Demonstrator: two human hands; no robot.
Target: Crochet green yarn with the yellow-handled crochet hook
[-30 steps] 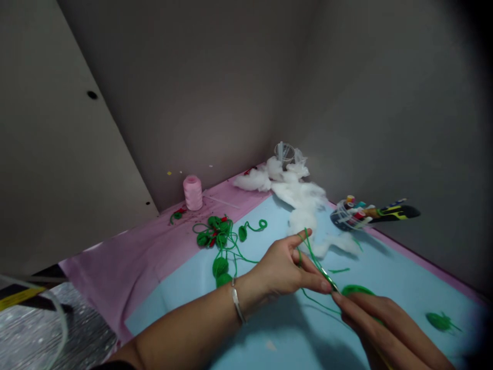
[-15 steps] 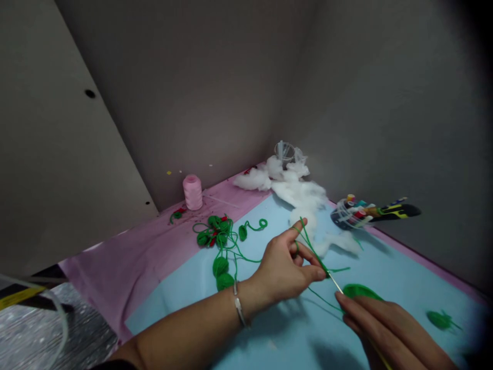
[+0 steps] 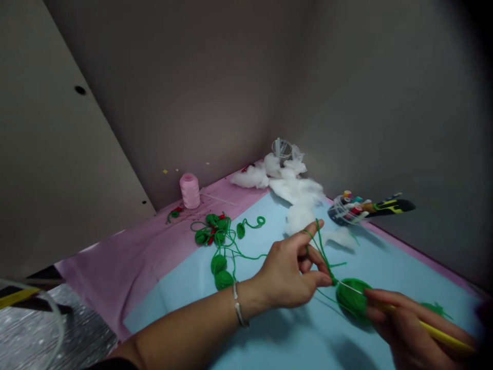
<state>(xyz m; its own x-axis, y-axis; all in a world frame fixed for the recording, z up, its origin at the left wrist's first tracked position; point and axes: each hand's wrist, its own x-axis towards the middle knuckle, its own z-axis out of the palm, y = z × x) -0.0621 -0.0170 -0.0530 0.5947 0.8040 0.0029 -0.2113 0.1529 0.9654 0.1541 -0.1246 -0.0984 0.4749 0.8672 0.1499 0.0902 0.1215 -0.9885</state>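
Observation:
My left hand point(image 3: 292, 270) is over the light blue sheet point(image 3: 185, 298), with green yarn point(image 3: 321, 246) looped over its raised forefinger and pinched between thumb and fingers beside a round green crocheted piece point(image 3: 352, 300). My right hand point(image 3: 412, 329) grips a yellow-handled crochet hook point(image 3: 442, 334) whose metal tip reaches into that green piece. A silver bracelet point(image 3: 238, 308) sits on my left wrist.
Several small green crocheted pieces with loose yarn point(image 3: 217, 241) lie on the blue sheet and pink cloth point(image 3: 127, 257). A pink thread spool point(image 3: 189, 190), white stuffing point(image 3: 296, 192), a clear cup point(image 3: 283, 149), a tub of thread spools point(image 3: 346, 208) and a yellow-black tool point(image 3: 389, 206) stand along the grey walls.
My right hand has drawn the hook to the right, so the yellow handle shows. The green piece now sits upright between my hands, and my left forefinger has lifted with the yarn.

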